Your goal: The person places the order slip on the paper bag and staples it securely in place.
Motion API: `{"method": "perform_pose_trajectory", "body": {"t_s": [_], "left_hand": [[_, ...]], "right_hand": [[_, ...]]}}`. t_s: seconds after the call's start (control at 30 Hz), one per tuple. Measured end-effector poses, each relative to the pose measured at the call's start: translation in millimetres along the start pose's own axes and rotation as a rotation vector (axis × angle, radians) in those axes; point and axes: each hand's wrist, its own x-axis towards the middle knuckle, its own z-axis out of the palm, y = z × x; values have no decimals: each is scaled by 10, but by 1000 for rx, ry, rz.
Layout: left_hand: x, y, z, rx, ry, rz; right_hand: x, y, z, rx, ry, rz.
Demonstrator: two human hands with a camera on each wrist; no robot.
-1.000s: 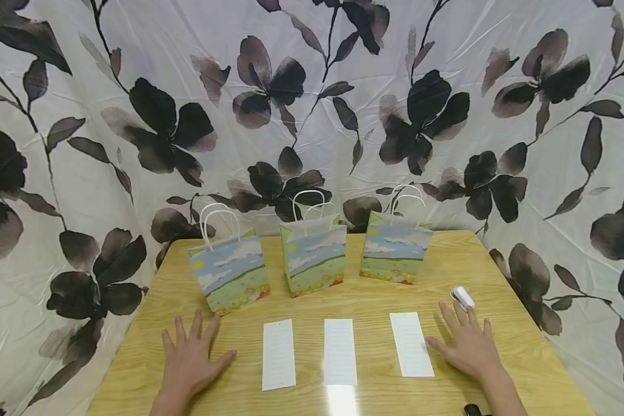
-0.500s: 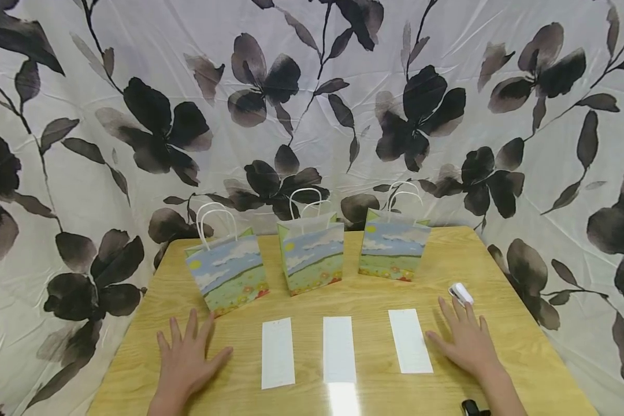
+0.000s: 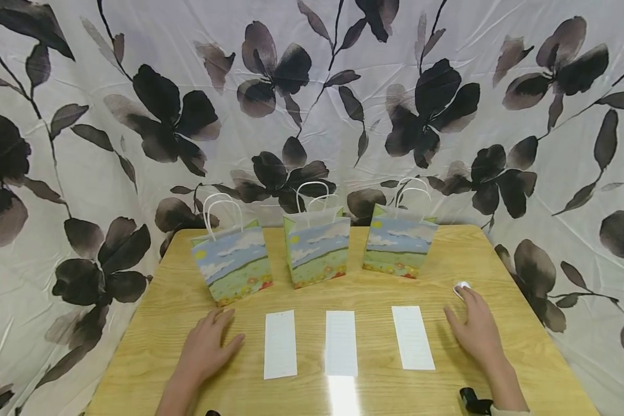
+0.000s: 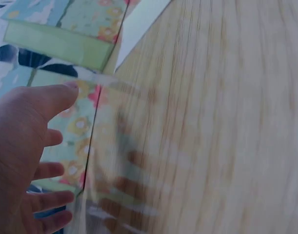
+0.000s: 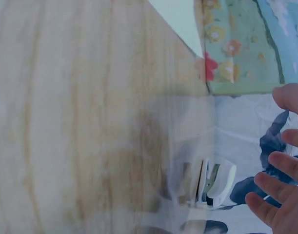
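My left hand [image 3: 200, 351] is over the table's left side, fingers loosely bent and holding nothing. Just beyond its fingertips stands the left paper gift bag [image 3: 234, 263], printed with sky and flowers; the left wrist view has the thumb and fingers in front of a bag [image 4: 73, 126]. On the right, my right hand [image 3: 477, 330] reaches toward a small white stapler [image 3: 461, 286], which its fingers partly cover in the head view. From the right wrist, a gap shows between the fingers and the stapler [image 5: 218, 183]. Between the hands lie three white lined paper slips, left [image 3: 280, 345], middle [image 3: 341, 344] and right [image 3: 413, 338].
Two matching gift bags, one in the middle [image 3: 318, 251] and one to the right [image 3: 400, 242], stand upright along the back of the wooden table [image 3: 312, 300]. A floral cloth [image 3: 353, 104] hangs behind. Black wrist gear [image 3: 474, 401] shows beside my right forearm.
Both hands have lifted from lying spread flat on the table, their fingers now drawn closer together. The left has turned and shifted slightly right. Bags, slips and stapler keep their places.
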Motion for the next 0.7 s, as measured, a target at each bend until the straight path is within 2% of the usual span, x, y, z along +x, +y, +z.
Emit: {"method": "perform_pose_trajectory", "body": {"t_s": [0.17, 0.33, 0.53, 0.7], "left_hand": [[108, 85, 45, -32, -35, 16], [253, 144, 97, -76, -35, 26], [427, 194, 209, -172, -60, 27], [571, 231, 315, -237, -72, 36]], "right_hand": [[34, -5, 29, 43, 61, 18], [115, -38, 82, 70, 92, 36], [138, -77, 150, 99, 55, 85], [165, -156, 165, 113, 28, 85]]}}
